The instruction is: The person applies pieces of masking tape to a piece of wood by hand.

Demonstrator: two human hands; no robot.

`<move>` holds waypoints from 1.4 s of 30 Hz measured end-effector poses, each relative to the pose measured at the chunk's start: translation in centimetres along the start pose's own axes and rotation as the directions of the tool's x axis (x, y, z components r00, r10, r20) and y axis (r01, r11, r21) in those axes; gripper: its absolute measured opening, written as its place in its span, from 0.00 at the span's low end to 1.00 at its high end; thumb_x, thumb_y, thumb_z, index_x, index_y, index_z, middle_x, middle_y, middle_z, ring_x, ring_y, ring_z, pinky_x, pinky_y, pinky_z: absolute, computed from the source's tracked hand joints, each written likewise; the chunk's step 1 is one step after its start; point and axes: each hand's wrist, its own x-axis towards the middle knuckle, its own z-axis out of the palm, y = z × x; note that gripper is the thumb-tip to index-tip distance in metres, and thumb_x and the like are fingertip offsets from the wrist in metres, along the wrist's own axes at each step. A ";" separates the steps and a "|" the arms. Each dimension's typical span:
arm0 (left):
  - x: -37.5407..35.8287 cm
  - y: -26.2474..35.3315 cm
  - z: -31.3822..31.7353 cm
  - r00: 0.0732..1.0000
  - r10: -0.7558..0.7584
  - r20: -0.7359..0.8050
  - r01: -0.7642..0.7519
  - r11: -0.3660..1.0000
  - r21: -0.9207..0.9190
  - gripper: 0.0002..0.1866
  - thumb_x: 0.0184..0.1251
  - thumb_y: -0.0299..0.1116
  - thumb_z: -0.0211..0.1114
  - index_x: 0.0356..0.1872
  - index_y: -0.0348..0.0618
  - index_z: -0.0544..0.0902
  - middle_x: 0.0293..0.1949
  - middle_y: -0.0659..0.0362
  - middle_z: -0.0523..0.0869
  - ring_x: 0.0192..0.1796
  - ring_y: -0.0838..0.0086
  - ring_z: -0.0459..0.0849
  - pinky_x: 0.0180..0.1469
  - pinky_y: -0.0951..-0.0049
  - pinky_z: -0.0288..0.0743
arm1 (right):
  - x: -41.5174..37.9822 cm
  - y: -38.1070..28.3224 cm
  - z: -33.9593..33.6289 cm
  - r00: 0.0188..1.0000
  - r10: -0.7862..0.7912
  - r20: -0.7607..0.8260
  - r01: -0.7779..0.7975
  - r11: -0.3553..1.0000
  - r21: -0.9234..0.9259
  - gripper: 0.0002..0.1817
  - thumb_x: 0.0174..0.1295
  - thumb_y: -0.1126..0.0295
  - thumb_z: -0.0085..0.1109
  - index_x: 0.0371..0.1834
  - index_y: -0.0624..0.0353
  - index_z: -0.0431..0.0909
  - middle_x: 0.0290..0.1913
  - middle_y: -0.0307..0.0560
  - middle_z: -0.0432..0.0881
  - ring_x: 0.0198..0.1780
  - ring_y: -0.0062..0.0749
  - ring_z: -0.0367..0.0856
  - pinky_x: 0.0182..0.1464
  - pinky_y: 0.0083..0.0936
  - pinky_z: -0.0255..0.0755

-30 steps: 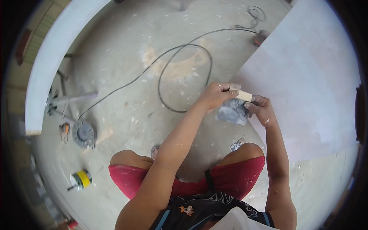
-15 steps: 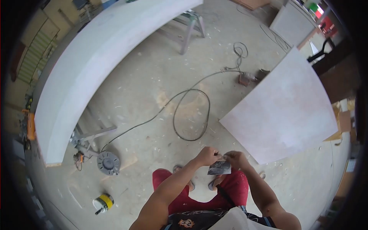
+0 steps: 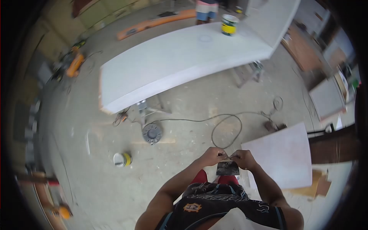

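My left hand [image 3: 214, 156] and my right hand [image 3: 244, 158] are close together in front of my body, fingers closed. Between them hangs a small dark rectangular sheet [image 3: 227, 169] with pale smears, pinched near its upper edge by both hands. Its exact kind is not clear. The fingertips partly hide that upper edge. Beyond my right hand, a pale flat panel [image 3: 283, 157] lies low over the floor.
A long white curved panel [image 3: 161, 65] rests on trestles, bearing a yellow-labelled bucket [image 3: 229, 25]. Another person [image 3: 206, 11] stands behind it. On the floor are a cable reel [image 3: 152, 133], its looping cable [image 3: 191, 120] and another bucket [image 3: 122, 159].
My view has swung up and to the left, showing more of the long panel, its bucket and the other person. Both hands still hold the dark sheet.
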 end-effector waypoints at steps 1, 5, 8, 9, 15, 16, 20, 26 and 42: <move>-0.6 0.8 -0.7 0.999 -0.012 -0.049 0.012 1.000 0.000 0.10 0.60 0.34 0.67 0.37 0.39 0.86 0.33 0.51 0.88 0.36 0.68 0.87 0.41 0.72 0.78 | -0.1 -0.4 -0.3 0.999 -0.030 0.037 0.030 0.999 -0.015 0.11 0.59 0.66 0.61 0.37 0.63 0.84 0.32 0.53 0.85 0.34 0.35 0.85 0.40 0.28 0.76; -2.1 2.8 -1.6 0.994 0.051 -0.099 -0.063 0.990 -0.124 0.09 0.61 0.32 0.67 0.37 0.37 0.86 0.32 0.54 0.88 0.34 0.73 0.85 0.39 0.72 0.77 | -1.0 -1.4 -2.0 0.979 -0.190 -0.067 0.188 0.981 -0.040 0.09 0.58 0.70 0.63 0.34 0.65 0.84 0.32 0.54 0.85 0.34 0.34 0.85 0.39 0.28 0.76; -1.2 5.0 -1.2 0.996 -0.049 -0.071 0.040 0.993 -0.114 0.09 0.63 0.32 0.67 0.38 0.36 0.86 0.30 0.55 0.87 0.32 0.79 0.82 0.38 0.77 0.76 | -1.3 -0.8 -4.1 0.969 -0.223 -0.104 0.225 0.974 0.006 0.08 0.57 0.71 0.63 0.33 0.66 0.84 0.31 0.54 0.84 0.33 0.33 0.84 0.38 0.27 0.76; -0.3 5.3 -0.7 0.997 -0.053 -0.062 0.047 0.994 -0.102 0.09 0.63 0.32 0.67 0.38 0.36 0.86 0.30 0.55 0.87 0.32 0.79 0.82 0.38 0.77 0.76 | -1.1 0.0 -5.0 0.970 -0.208 -0.125 0.218 0.973 0.077 0.08 0.57 0.71 0.63 0.33 0.67 0.84 0.31 0.54 0.84 0.33 0.32 0.84 0.38 0.27 0.76; 9.2 8.2 3.5 0.985 -0.019 -0.173 0.040 0.992 0.116 0.08 0.63 0.30 0.67 0.37 0.34 0.85 0.31 0.55 0.87 0.33 0.79 0.83 0.38 0.75 0.76 | 1.7 6.1 -14.5 0.896 -0.438 -0.076 0.411 0.881 -0.236 0.08 0.57 0.72 0.63 0.35 0.66 0.83 0.30 0.51 0.84 0.34 0.30 0.84 0.37 0.26 0.75; 11.1 8.6 4.2 0.982 0.052 -0.179 -0.033 0.994 0.108 0.08 0.64 0.30 0.66 0.37 0.35 0.85 0.31 0.56 0.87 0.34 0.79 0.82 0.38 0.75 0.76 | 1.9 6.9 -16.4 0.909 -0.412 -0.063 0.388 0.891 -0.237 0.08 0.58 0.72 0.62 0.36 0.65 0.84 0.31 0.52 0.85 0.33 0.29 0.84 0.37 0.25 0.75; 16.8 14.2 6.4 0.984 -0.126 -0.125 0.113 0.988 -0.107 0.08 0.64 0.31 0.66 0.36 0.35 0.84 0.30 0.57 0.85 0.33 0.79 0.80 0.37 0.75 0.74 | 1.5 8.3 -21.9 0.915 -0.352 -0.199 0.331 0.935 -0.129 0.08 0.59 0.73 0.61 0.37 0.67 0.83 0.31 0.51 0.86 0.33 0.26 0.83 0.38 0.23 0.76; 26.0 14.0 9.1 0.959 0.122 -0.254 -0.106 0.991 0.076 0.10 0.65 0.33 0.65 0.34 0.35 0.83 0.27 0.55 0.82 0.29 0.77 0.76 0.33 0.74 0.70 | 2.1 12.2 -26.7 0.928 -0.210 -0.307 0.214 0.977 -0.021 0.09 0.61 0.72 0.61 0.39 0.68 0.83 0.33 0.47 0.85 0.34 0.24 0.81 0.39 0.22 0.75; 63.1 13.9 5.6 0.910 0.408 -0.076 -0.404 0.913 0.054 0.17 0.62 0.38 0.66 0.24 0.34 0.75 0.21 0.44 0.76 0.22 0.58 0.74 0.30 0.62 0.67 | 19.4 16.3 -48.7 0.785 0.115 -0.609 0.005 0.981 0.192 0.09 0.62 0.72 0.60 0.37 0.69 0.82 0.29 0.49 0.84 0.33 0.23 0.81 0.38 0.22 0.74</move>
